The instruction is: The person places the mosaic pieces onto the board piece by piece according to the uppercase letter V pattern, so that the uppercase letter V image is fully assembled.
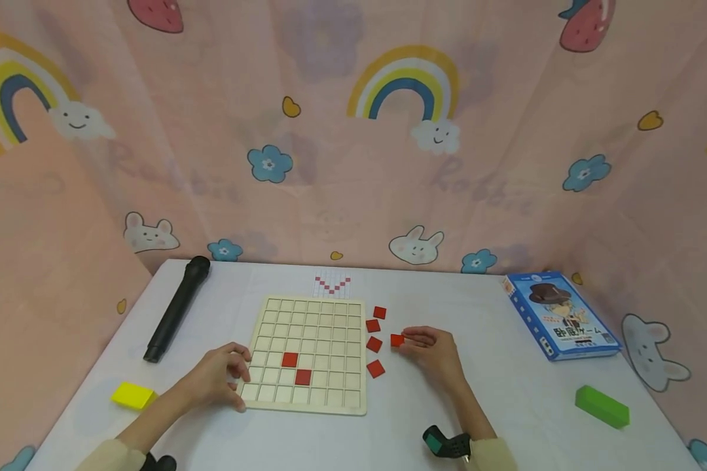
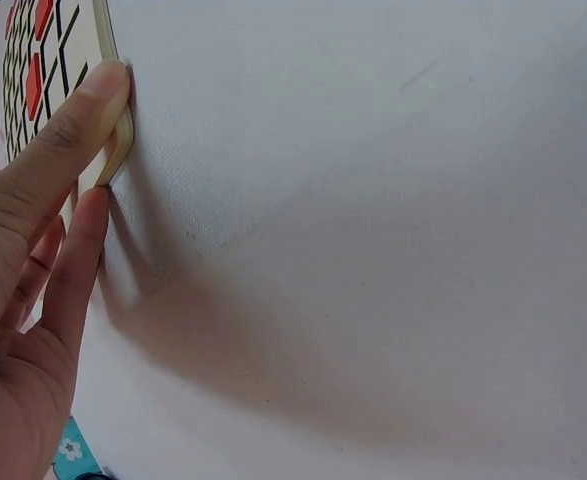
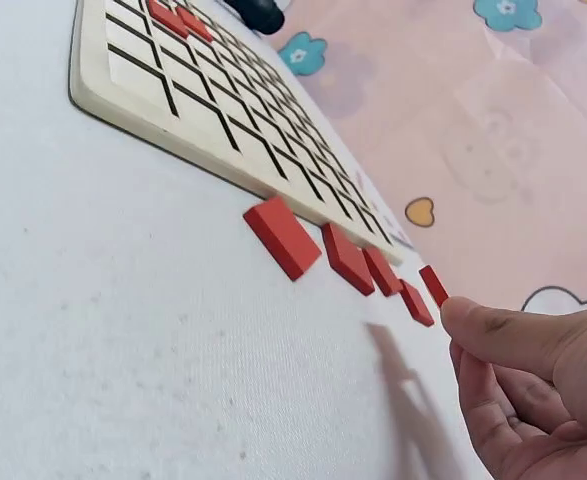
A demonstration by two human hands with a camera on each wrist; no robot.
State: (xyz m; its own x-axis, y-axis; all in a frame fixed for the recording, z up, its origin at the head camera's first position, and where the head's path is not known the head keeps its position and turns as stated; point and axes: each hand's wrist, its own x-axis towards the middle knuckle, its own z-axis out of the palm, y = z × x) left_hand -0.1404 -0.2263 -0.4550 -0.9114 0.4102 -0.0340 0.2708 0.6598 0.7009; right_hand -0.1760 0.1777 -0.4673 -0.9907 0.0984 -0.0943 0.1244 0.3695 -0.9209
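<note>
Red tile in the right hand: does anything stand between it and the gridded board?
Yes: four loose red tiles line the right side of the gridded board, between it and the held tile. The right hand holds that tile above the table, so it could likely pass over them.

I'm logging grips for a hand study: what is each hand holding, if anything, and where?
The right hand pinches a red tile by one edge, between thumb and fingertips. The left hand holds the board at its near left corner.
</note>
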